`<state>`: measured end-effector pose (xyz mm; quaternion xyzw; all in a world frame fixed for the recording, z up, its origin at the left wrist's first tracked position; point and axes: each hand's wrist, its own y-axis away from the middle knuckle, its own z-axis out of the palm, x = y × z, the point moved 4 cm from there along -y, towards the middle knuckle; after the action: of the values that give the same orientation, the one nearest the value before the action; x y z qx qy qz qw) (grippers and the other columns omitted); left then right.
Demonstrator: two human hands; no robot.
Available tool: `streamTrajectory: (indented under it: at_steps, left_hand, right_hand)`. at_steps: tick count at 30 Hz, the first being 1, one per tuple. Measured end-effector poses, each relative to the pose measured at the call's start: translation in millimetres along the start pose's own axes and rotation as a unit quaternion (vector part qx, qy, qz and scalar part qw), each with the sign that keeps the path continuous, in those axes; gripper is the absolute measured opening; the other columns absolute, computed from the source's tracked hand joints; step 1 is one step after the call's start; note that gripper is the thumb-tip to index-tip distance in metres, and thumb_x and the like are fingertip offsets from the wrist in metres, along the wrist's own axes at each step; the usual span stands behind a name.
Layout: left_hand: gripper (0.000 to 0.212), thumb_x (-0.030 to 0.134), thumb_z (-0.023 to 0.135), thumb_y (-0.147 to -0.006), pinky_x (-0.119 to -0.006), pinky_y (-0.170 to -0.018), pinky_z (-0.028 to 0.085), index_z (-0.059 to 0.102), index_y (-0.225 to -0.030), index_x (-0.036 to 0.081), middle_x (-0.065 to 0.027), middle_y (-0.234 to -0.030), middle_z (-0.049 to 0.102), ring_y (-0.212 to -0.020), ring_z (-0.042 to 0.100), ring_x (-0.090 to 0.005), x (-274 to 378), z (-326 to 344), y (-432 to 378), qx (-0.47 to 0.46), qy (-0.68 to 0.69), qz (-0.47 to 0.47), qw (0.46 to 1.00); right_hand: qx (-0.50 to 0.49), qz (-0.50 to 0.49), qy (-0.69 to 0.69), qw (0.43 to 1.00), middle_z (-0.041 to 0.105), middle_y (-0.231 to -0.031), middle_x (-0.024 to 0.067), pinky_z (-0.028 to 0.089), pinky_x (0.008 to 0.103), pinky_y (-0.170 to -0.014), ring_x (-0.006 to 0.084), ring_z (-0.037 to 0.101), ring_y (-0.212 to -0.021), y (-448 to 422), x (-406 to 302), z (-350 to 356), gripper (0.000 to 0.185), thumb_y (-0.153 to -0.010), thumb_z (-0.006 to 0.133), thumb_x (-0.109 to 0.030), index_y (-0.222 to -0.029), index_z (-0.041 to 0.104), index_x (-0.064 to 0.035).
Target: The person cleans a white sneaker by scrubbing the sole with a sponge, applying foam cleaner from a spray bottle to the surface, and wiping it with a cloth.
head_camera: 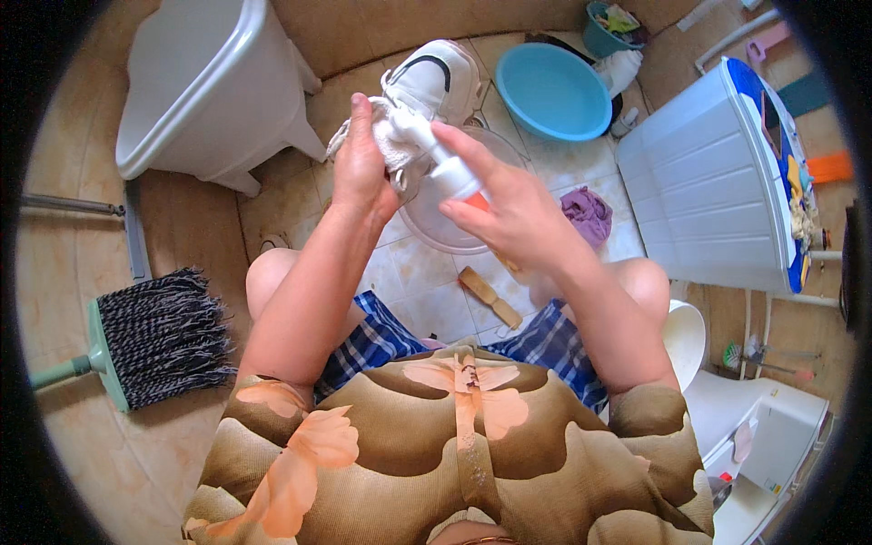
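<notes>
A white sneaker (436, 78) with a dark curved stripe is held up in front of me, its toe pointing away. My left hand (364, 160) grips it near the laces and the pale fabric of its opening, thumb raised along the side. In my right hand (507, 197) is a pump bottle (456, 178) with a white top and an orange part showing below. Its nozzle points at the shoe's opening and overlaps it in view; I cannot tell whether they touch. My fingers hide most of the bottle. Under both hands a clear plastic basin (436, 235) rests on the tiles.
A wooden scrubbing brush (489, 298) and a purple cloth (586, 216) lie on the floor. Beyond stands a blue basin (553, 92). A white tub (197, 88) and a string mop (163, 337) are at left. A pale-sided washing machine (695, 177) is at right, above a toilet (722, 409).
</notes>
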<state>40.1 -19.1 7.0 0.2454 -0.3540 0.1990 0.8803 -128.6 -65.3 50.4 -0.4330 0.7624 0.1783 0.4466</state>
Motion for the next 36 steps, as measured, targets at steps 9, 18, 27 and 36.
streamTrajectory:
  at_steps: [9, 18, 27, 36]
  left_hand:
    - [0.041, 0.040, 0.042, -0.107, -0.041, -0.090, 0.056, 0.058, -0.121, 0.004, -0.0102, -0.110, 0.068, -0.100, 0.068, -0.0226, 7.0, -8.2, -19.3, 0.000, -0.029, 0.042, 0.999]
    - [0.046, 0.042, 0.042, -0.106, -0.034, -0.088, 0.055, 0.061, -0.119, 0.001, -0.0089, -0.111, 0.068, -0.099, 0.068, -0.0197, 8.2, -3.5, -11.3, -0.006, -0.013, 0.052, 0.999]
    - [0.043, 0.037, 0.040, -0.107, -0.034, -0.091, 0.053, 0.060, -0.122, 0.001, -0.0094, -0.114, 0.067, -0.102, 0.066, -0.0185, 14.7, 0.8, -12.5, -0.015, -0.031, 0.095, 0.995]
    - [0.042, 0.040, 0.037, -0.108, -0.044, -0.096, 0.054, 0.057, -0.122, 0.006, -0.0123, -0.118, 0.065, -0.106, 0.066, -0.0254, 35.7, -0.1, -19.3, 0.021, 0.033, 0.083, 0.996]
  right_hand:
    - [-0.039, 0.026, -0.065, 0.997, 0.057, -0.135, 0.0131, 0.046, 0.0336, -0.099, 0.0225, 0.059, -0.114, 3.7, -5.4, -2.3, 0.068, -0.089, 0.068, -0.023, -0.151, 0.039, -0.0189]
    - [0.021, -0.028, -0.057, 0.998, 0.069, -0.110, 0.0224, 0.052, 0.0422, -0.090, 0.0372, 0.068, -0.100, -2.3, -0.5, -1.9, 0.069, -0.087, 0.068, -0.031, -0.149, 0.040, -0.0200]
    - [-0.053, 0.027, -0.024, 0.998, 0.057, -0.138, 0.0123, 0.046, 0.0313, -0.099, 0.0196, 0.059, -0.117, -2.4, -7.3, -10.2, 0.067, -0.088, 0.068, -0.024, -0.150, 0.041, -0.0169]
    - [-0.060, 0.043, -0.097, 0.993, 0.058, -0.131, 0.0065, 0.049, 0.0291, -0.088, 0.0139, 0.057, -0.110, 4.4, -17.7, -14.8, 0.068, -0.089, 0.068, -0.019, -0.151, 0.040, -0.0157]
